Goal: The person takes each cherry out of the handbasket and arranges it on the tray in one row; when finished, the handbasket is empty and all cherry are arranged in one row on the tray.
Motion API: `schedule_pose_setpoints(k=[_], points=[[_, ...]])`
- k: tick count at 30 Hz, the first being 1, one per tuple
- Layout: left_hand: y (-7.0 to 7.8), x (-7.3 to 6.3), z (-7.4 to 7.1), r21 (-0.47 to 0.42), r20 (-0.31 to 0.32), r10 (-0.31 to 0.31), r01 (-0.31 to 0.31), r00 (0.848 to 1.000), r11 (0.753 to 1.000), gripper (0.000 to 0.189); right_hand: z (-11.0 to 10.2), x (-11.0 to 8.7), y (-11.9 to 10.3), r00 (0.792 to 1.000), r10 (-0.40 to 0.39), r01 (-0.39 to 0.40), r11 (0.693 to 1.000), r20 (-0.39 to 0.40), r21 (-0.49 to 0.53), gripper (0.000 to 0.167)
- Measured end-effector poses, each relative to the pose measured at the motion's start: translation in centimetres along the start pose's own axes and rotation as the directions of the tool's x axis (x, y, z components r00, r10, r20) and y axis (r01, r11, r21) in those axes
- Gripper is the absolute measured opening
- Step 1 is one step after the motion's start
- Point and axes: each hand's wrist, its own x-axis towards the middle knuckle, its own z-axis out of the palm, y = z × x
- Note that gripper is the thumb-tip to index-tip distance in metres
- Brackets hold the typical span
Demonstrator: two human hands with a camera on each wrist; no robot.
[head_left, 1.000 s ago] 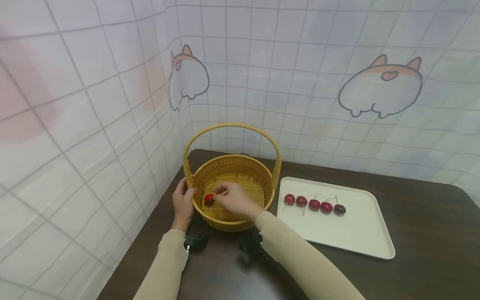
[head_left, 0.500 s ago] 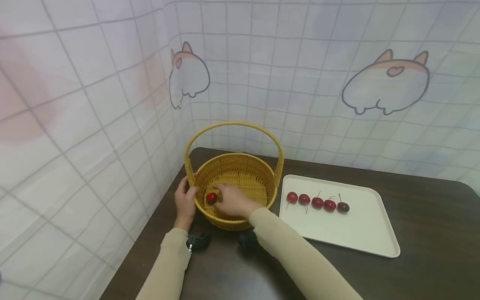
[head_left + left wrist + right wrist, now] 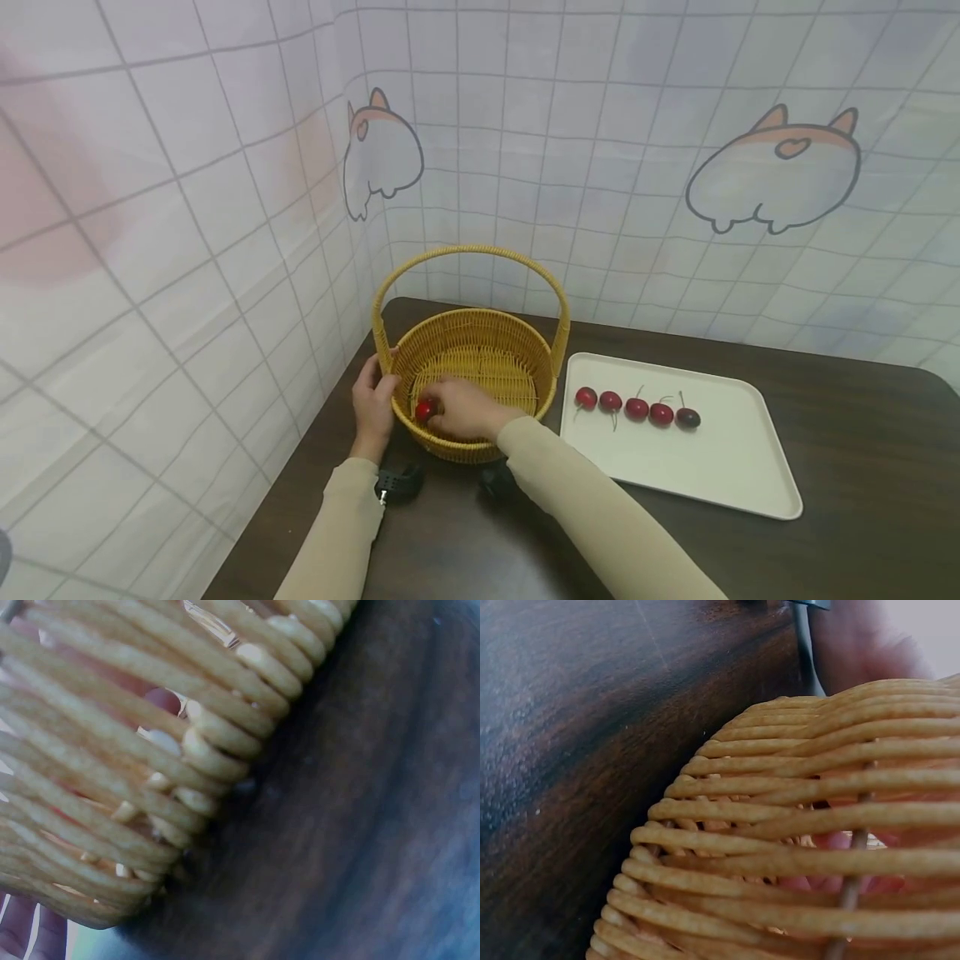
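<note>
A yellow wicker basket (image 3: 480, 323) with a tall arched handle stands on the dark table. My left hand (image 3: 372, 407) holds its left side near the foot of the handle, thumb at the rim and fingers on the outside. My right hand (image 3: 467, 408) reaches down inside the basket. Its thumb and fingers pinch a red cherry (image 3: 425, 411) low by the near left wall. In the right wrist view the basket's woven wall (image 3: 780, 825) covers most of that hand. The left wrist view shows the weave (image 3: 135, 750) close up, with fingers (image 3: 49, 934) at the lower left.
Right of the basket lies a white rectangular tray (image 3: 675, 462) with several cherries (image 3: 637, 408) in a row, stems on. A white gridded curtain (image 3: 600, 208) hangs behind the table and along its left side. The dark table (image 3: 862, 433) extends to the right.
My right fingers have closed around the cherry in the basket, and it has moved slightly toward the near wall. My left hand keeps its hold. The head view has shifted a little.
</note>
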Motion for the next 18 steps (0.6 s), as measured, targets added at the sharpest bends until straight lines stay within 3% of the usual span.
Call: schedule_pose_setpoints(k=[13,18], points=[[-0.2,0.0,0.1,0.023,-0.009,0.005,-0.005,1.000,1.000,0.038,-0.2,-0.3,0.6,0.999,-0.029,0.025,0.996,0.043,0.089,0.029],[-0.3,0.0,0.1,0.020,-0.017,0.027,-0.027,0.999,0.999,0.037,-1.3,-1.4,0.3,0.998,-0.058,0.057,0.990,-0.001,0.126,0.029]])
